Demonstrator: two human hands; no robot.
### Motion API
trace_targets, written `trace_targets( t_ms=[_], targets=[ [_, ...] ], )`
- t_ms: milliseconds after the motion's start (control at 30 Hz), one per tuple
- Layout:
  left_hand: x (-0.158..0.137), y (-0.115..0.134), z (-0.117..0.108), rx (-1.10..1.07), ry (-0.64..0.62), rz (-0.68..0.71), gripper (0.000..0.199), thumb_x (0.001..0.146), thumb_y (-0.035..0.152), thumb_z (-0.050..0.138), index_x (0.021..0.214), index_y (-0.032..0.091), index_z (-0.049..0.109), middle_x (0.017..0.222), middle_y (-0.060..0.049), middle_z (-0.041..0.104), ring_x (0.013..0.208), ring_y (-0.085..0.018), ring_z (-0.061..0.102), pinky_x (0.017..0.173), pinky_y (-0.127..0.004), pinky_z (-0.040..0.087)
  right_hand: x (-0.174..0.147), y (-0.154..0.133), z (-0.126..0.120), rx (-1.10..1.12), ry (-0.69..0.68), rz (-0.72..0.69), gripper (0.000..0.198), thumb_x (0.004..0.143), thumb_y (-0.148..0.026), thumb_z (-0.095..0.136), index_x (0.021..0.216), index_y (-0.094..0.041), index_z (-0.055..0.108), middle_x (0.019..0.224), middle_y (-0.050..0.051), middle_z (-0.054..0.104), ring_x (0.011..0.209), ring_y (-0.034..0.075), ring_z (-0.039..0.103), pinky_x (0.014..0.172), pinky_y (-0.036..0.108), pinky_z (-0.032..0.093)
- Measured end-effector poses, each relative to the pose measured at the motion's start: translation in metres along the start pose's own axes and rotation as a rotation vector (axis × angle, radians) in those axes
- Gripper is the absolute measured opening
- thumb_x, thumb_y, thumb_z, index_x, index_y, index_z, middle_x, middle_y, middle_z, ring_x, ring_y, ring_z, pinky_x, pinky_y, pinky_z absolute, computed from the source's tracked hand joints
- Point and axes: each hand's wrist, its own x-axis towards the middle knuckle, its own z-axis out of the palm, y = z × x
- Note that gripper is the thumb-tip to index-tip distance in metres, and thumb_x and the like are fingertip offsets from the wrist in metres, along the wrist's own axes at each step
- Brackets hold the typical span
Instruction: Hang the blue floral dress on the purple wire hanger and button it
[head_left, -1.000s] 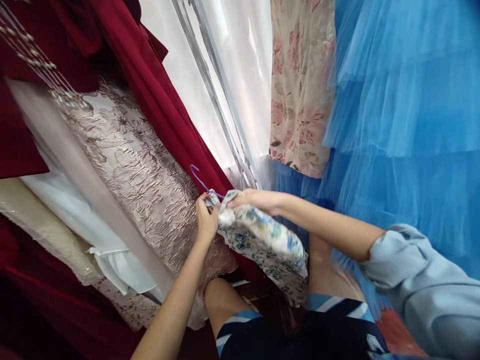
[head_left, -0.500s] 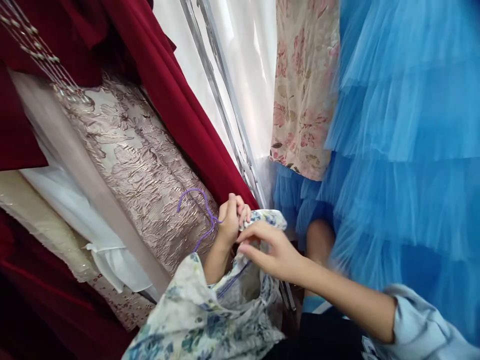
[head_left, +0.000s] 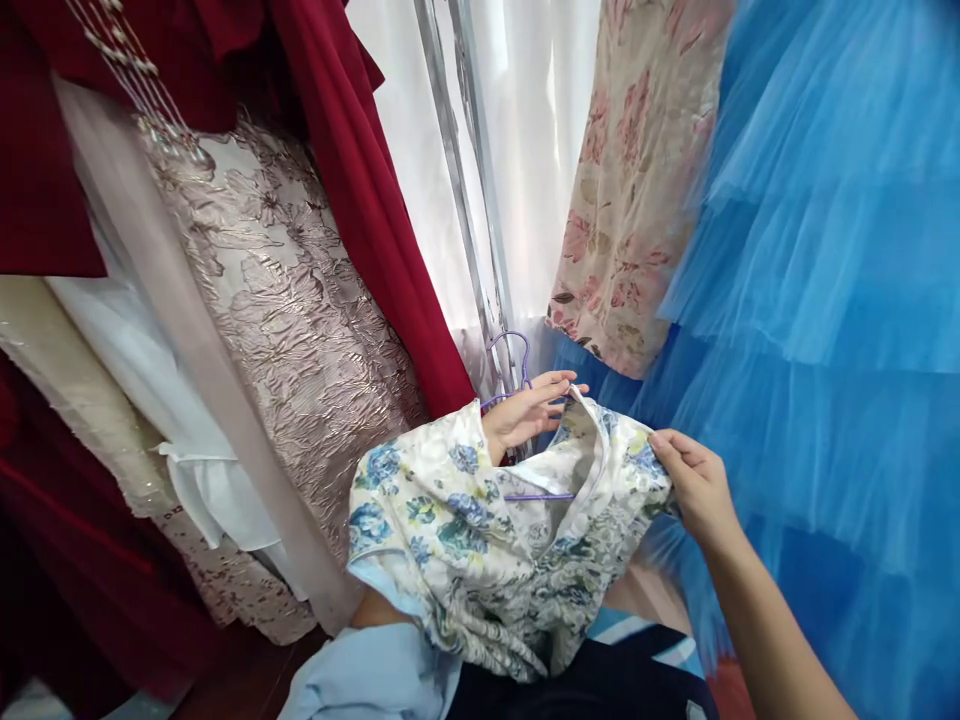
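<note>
Hanging to the right of the blue-flowered garment [head_left: 450, 520], the tiered blue skirt [head_left: 832, 290] took up the largest area. The brocade dress [head_left: 292, 290] hung to the garment's left, with dark red cloth [head_left: 367, 200] between that dress and the metal poles [head_left: 449, 130], which stood beyond the garment. The pink-flowered cloth [head_left: 626, 220] hung beyond the garment's right shoulder.

The garment was held up in front of the person, shoulders spread from left to right and neck opening uppermost, its lower part bunched in folds. The left arm entered at the garment's left side, and the left hand [head_left: 521, 412] emerged through the neck opening. Its fingers were straightened and partly spread, tips at the far edge of the neckline; whether they gripped cloth or hanger could not be told. The right hand [head_left: 694, 485] pinched the garment's right shoulder between thumb and fingers.

The purple hanger [head_left: 540, 497] sat partly inside the garment. Its bar, the long axis, crossed the neck opening from side to side; its hook rose beyond the neckline. The left hand was the nearer, just beside the hook's base; the right hand was apart from it.
</note>
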Motion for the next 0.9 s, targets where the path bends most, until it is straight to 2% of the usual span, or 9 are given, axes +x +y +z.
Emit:
trace_targets(
  t_ms=[133,233,333,433,567,700,767,867,900],
  targets=[
    [-0.018,-0.008,-0.031,-0.100,0.161,0.014,0.029,0.095,0.027,0.048,0.111,0.010,0.066,0.116,-0.018,0.069,0.099,-0.027,0.068,0.095,-0.045,0.048,0.025,0.008,0.009,0.205,0.281,-0.011,0.033,0.072,-0.047,0.078,0.084,-0.018,0.069,0.069,0.000,0.066,0.058,0.015,0.057,0.054,0.025,0.044],
    [-0.048,-0.014,-0.056,-0.161,0.310,0.217,0.045,0.098,0.047,0.038,0.112,0.015,0.067,0.123,-0.013,0.067,0.122,-0.028,0.059,0.107,-0.045,0.042,0.055,0.000,0.025,0.230,0.348,-0.063,0.032,0.071,-0.047,0.077,0.083,-0.018,0.070,0.070,0.001,0.068,0.063,0.017,0.060,0.057,0.027,0.047],
    [-0.082,-0.018,-0.072,-0.283,0.502,0.523,0.056,0.092,0.063,0.044,0.120,0.018,0.065,0.128,-0.011,0.066,0.130,-0.029,0.053,0.112,-0.045,0.040,0.086,-0.016,0.051,0.171,0.282,-0.122,0.031,0.074,-0.047,0.073,0.080,-0.017,0.070,0.071,0.002,0.068,0.065,0.018,0.061,0.059,0.027,0.046],
    [-0.110,-0.023,-0.081,-0.231,0.682,0.707,0.049,0.089,0.056,0.056,0.122,0.020,0.064,0.129,-0.010,0.065,0.130,-0.027,0.054,0.111,-0.042,0.042,0.110,-0.026,0.071,0.122,0.102,-0.127,0.034,0.074,-0.052,0.069,0.074,-0.018,0.068,0.070,0.002,0.067,0.064,0.017,0.060,0.059,0.027,0.045],
    [-0.129,-0.039,-0.089,-0.071,0.953,0.698,0.037,0.079,0.022,0.072,0.116,0.022,0.066,0.118,-0.005,0.071,0.119,-0.021,0.062,0.105,-0.034,0.048,0.116,-0.022,0.068,0.111,-0.051,-0.053,0.038,0.069,-0.055,0.073,0.077,-0.018,0.068,0.069,0.003,0.066,0.062,0.018,0.058,0.058,0.027,0.044],
    [-0.130,-0.073,-0.096,-0.107,1.138,0.584,0.032,0.079,0.018,0.069,0.111,0.020,0.066,0.110,-0.006,0.073,0.107,-0.021,0.068,0.096,-0.034,0.054,0.100,-0.008,0.052,0.090,-0.095,-0.003,0.042,0.072,-0.056,0.072,0.087,-0.017,0.068,0.075,0.003,0.067,0.066,0.018,0.060,0.060,0.027,0.045],
    [-0.130,-0.093,-0.098,-0.096,1.183,0.566,0.028,0.084,0.022,0.066,0.112,0.021,0.066,0.112,-0.006,0.073,0.105,-0.020,0.068,0.092,-0.033,0.055,0.084,0.000,0.050,0.038,0.065,-0.074,0.045,0.075,-0.055,0.070,0.100,-0.018,0.067,0.086,0.004,0.068,0.076,0.020,0.062,0.068,0.029,0.048],
    [-0.131,-0.121,-0.097,0.012,1.191,0.586,0.028,0.086,0.030,0.067,0.112,0.020,0.067,0.118,-0.007,0.071,0.110,-0.021,0.066,0.091,-0.030,0.054,0.044,0.017,0.060,-0.180,0.470,-0.303,0.054,0.079,-0.048,0.070,0.122,-0.018,0.057,0.115,0.010,0.061,0.105,0.024,0.058,0.090,0.037,0.046],
    [-0.133,-0.128,-0.096,0.057,1.189,0.588,0.029,0.086,0.033,0.067,0.112,0.019,0.067,0.118,-0.007,0.071,0.112,-0.021,0.065,0.091,-0.029,0.054,0.026,0.025,0.066,-0.252,0.532,-0.355,0.053,0.081,-0.045,0.069,0.123,-0.017,0.056,0.122,0.012,0.058,0.111,0.026,0.055,0.095,0.039,0.043]
  ],
)
